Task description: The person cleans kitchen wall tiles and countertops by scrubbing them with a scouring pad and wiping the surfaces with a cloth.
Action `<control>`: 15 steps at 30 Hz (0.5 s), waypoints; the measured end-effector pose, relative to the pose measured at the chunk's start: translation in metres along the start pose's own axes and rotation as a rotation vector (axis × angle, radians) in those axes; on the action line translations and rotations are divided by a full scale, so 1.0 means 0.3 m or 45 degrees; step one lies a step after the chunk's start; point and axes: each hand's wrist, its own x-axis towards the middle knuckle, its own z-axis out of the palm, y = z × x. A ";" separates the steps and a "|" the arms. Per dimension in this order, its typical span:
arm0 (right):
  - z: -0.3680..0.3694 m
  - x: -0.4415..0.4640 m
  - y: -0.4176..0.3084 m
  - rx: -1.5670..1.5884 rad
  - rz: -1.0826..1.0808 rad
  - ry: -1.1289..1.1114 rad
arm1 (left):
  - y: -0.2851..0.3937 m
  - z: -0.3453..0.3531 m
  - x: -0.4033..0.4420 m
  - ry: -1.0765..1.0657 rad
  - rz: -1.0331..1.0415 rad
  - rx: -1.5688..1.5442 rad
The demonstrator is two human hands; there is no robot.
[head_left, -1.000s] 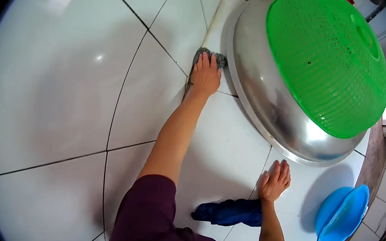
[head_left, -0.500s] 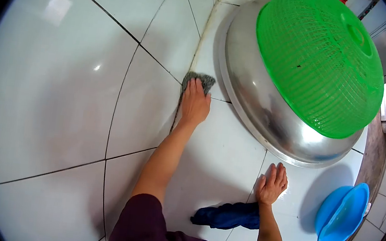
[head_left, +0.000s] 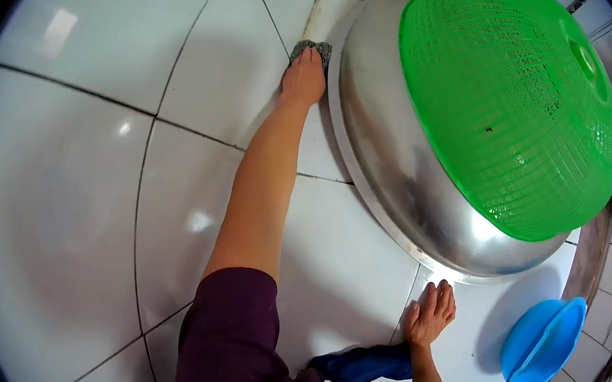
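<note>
My left hand [head_left: 304, 81] is stretched far forward and grips a dark grey, rough-textured scouring pad [head_left: 325, 51]. The pad presses against the seam where the white tiled wall [head_left: 221, 76] meets the tiled counter [head_left: 340, 225]. My right hand [head_left: 430, 317] lies flat on the counter with nothing in it, its fingertips just short of the metal basin's rim. Beside my right wrist lies a bunched dark blue cloth [head_left: 361, 365], partly covered by my sleeve and forearm.
A large upturned metal basin [head_left: 381, 124] fills the counter's right side, with a green plastic strainer basket [head_left: 511, 116] upside down on top. Near the counter's edge stands a light blue plastic basin [head_left: 541, 350]. Below that edge are floor tiles [head_left: 609, 312].
My left hand has slid the scouring pad farther forward along the seam, and that arm reaches out longer. My right hand stays flat in about the same place. The view has shifted slightly.
</note>
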 end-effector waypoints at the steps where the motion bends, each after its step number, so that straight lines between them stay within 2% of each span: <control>1: 0.000 0.002 0.002 -0.008 -0.009 0.000 | -0.003 -0.003 0.040 -0.040 0.017 0.025; 7: -0.009 0.005 0.000 0.009 -0.024 -0.013 | 0.005 -0.003 0.086 -0.049 0.092 0.144; 9: -0.001 0.009 0.002 0.027 -0.027 0.025 | 0.009 -0.031 0.026 -0.235 0.059 0.148; 10: 0.004 -0.002 0.003 0.036 -0.028 0.035 | -0.017 0.013 -0.046 -0.053 0.140 0.208; 12: 0.018 -0.002 0.009 0.038 -0.032 0.039 | 0.016 -0.023 -0.223 -0.050 -0.001 0.043; 13: 0.021 -0.003 0.012 0.023 -0.021 0.040 | -0.016 0.066 -0.397 0.093 0.086 0.173; 15: 0.019 -0.012 0.008 0.034 -0.037 0.058 | 0.030 -0.054 -0.532 0.016 0.021 0.042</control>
